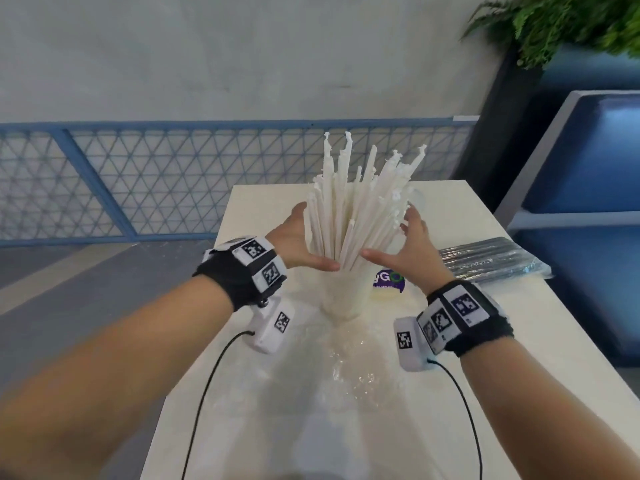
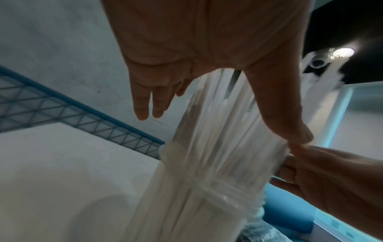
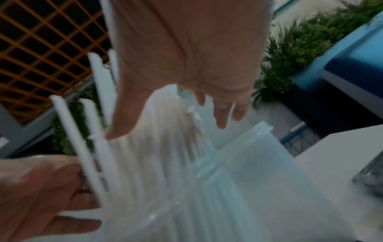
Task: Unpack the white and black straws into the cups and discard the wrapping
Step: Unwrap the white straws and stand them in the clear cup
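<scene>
A thick bunch of white straws (image 1: 356, 209) stands fanned out in a translucent cup (image 1: 343, 296) at the table's middle. My left hand (image 1: 304, 237) and right hand (image 1: 403, 240) flank the bunch just above the cup's rim, fingers straight and spread, thumbs nearly meeting in front. In the left wrist view my thumb lies along the straws (image 2: 217, 131). A second, empty cup (image 3: 259, 160) stands just behind the right hand. Black straws in their clear pack (image 1: 491, 261) lie at the right. Crumpled clear wrapping (image 1: 349, 372) lies in front of the cup.
The white table (image 1: 519, 358) is narrow, its left edge close to my left arm. A round sticker with purple and green letters (image 1: 388, 280) sits beside the cup. Blue seating (image 1: 588, 168) and a plant (image 1: 561, 26) stand to the right, a blue mesh railing (image 1: 138, 174) behind.
</scene>
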